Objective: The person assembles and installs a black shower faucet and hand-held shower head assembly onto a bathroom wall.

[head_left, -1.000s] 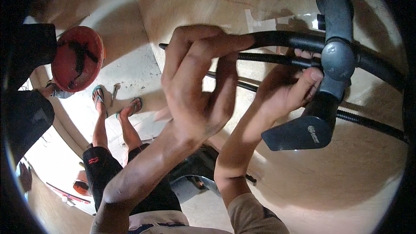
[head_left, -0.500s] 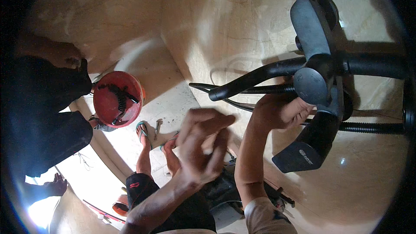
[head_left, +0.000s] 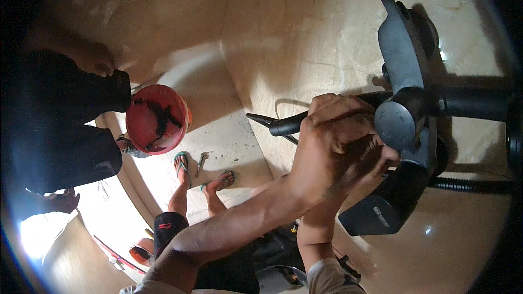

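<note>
A black and grey fixture with a round grey knob [head_left: 395, 127] stands out from the wall at the right and looks like a shower mixer. Its black tube [head_left: 287, 125] runs left, partly behind my hands. My left hand [head_left: 338, 136] reaches across with its fingers curled in, close to the left side of the knob. Below and behind it, my right hand [head_left: 376, 166] is bent toward the fixture's underside. The left hand covers most of the right one, and what the fingertips touch is hidden. A corrugated black hose [head_left: 468, 185] passes low on the right.
A red bucket [head_left: 143, 140] with dark coiled pieces in it stands on the floor. A metal tool [head_left: 202, 163] lies near my sandalled feet. Another person in dark shorts [head_left: 76, 147] is at the left. An orange container [head_left: 143, 251] sits at lower left.
My left hand has moved right and up from the open air to the fixture, beside my right hand. The right hand stays at the fixture. The whole view has shifted slightly.
</note>
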Available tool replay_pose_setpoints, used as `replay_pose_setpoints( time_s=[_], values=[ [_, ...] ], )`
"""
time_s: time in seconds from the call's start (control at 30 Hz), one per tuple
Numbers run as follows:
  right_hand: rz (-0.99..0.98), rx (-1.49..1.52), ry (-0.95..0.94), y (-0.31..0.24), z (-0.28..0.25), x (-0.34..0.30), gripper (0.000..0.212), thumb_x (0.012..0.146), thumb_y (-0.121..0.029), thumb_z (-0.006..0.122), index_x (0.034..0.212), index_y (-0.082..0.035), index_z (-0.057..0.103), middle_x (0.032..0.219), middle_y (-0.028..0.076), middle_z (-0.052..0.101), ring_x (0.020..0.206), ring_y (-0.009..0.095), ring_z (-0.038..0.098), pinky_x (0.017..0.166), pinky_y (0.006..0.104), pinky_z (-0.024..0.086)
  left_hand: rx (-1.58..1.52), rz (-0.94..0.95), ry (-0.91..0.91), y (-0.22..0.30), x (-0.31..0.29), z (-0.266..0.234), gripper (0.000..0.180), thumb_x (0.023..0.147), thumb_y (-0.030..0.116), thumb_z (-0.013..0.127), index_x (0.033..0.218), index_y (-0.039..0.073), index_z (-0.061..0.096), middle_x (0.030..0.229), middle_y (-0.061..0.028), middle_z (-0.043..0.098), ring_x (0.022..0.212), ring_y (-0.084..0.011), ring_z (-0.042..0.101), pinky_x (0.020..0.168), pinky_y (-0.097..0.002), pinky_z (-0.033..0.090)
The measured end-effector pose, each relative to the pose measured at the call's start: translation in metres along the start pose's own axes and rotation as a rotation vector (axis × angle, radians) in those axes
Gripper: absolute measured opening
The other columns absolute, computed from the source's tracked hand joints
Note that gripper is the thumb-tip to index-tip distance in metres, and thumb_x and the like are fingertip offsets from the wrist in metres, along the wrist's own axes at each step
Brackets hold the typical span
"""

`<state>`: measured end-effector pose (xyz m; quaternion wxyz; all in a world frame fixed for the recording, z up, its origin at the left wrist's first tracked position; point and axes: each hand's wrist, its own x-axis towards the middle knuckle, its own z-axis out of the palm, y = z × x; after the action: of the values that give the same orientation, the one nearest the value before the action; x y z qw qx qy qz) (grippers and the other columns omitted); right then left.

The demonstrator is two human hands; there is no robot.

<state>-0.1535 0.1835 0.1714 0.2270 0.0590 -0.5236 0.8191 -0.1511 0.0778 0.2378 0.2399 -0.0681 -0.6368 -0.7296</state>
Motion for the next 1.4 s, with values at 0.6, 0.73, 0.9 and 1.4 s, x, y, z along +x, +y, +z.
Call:
replay_pose_setpoints(
  time_s=[0.6,0.73,0.9,1.4],
  values=[
    [0.166,0.140,-0.031,-0.020,0.028,0.016,0.025,0.085,-0.012,0.059,0.102,-0.004,0.043,0.090,0.010,0.053,0.080,0.016,0.053,0.073,0.0295,0.046,-0.028,0.110,0.229,0.003,0.034,-0.008,0.022,0.059,0.006,0.073,0.075,0.005,0.059,0.087,-0.0086,0.057,0.082,-0.0240,0.056,0.096,-0.0463,0.037],
    [0.189,0.166,-0.038,-0.023,0.033,0.016,0.027,0.084,-0.012,0.059,0.103,-0.004,0.042,0.091,0.010,0.053,0.080,0.016,0.053,0.072,0.0293,0.046,-0.121,-0.052,0.154,0.015,0.039,-0.016,0.023,0.057,0.007,0.074,0.074,0.005,0.058,0.085,-0.0084,0.056,0.081,-0.0232,0.056,0.096,-0.0443,0.037],
    [0.220,0.185,-0.026,-0.018,0.037,0.015,0.029,0.084,-0.012,0.060,0.106,-0.005,0.041,0.091,0.010,0.053,0.080,0.016,0.053,0.071,0.0289,0.047,-0.080,-0.029,0.032,0.003,0.051,-0.031,0.023,0.057,0.010,0.074,0.071,0.006,0.056,0.080,-0.0079,0.054,0.078,-0.0221,0.055,0.100,-0.0430,0.035],
    [0.240,0.287,0.005,-0.019,0.051,0.017,0.037,0.083,-0.010,0.060,0.112,-0.006,0.038,0.092,0.010,0.052,0.079,0.016,0.053,0.069,0.0279,0.048,-0.051,0.104,0.083,-0.007,0.056,-0.038,0.015,0.063,0.006,0.068,0.076,0.006,0.060,0.087,-0.0094,0.060,0.086,-0.0238,0.060,0.106,-0.0479,0.028]
  ],
)
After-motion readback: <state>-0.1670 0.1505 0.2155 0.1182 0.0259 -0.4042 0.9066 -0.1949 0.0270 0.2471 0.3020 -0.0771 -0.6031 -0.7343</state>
